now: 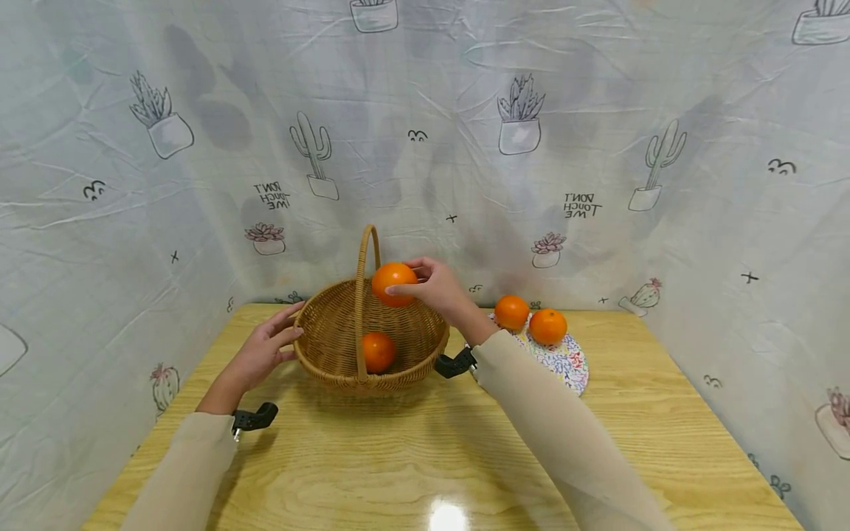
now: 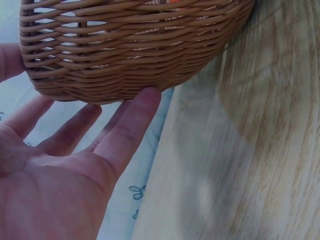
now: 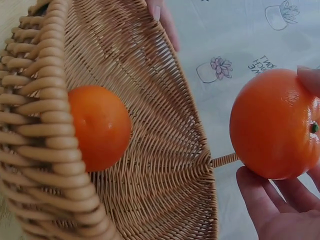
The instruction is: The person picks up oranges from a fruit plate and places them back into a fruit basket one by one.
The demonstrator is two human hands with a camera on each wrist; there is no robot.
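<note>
A: Why does the left hand [image 1: 262, 350] lie against the left side of the round, honey-brown wicker basket [image 1: 328, 317]?

B: To steady it, I'd judge. The fingers look nearly straight, touching the wall rather than clamped round it

A: And the right hand [image 1: 441, 289]?

B: It pinches a glossy, round orange fruit [image 1: 392, 280] above the basket, right of the arched handle [image 1: 361, 317]; gripping from that side probably leaves the handle out of its way

A: So the hands are apart?

B: Yes, with the basket between them. A second round orange fruit [image 1: 380, 354] sits inside it, low near the front rim, where the curved weave likely stops it rolling. Two more orange fruits [image 1: 547, 327] rest right of the basket, on a round white mat or plate [image 1: 569, 371] scribbled in many colours, on the pale wooden tabletop [image 1: 372, 472]
</note>
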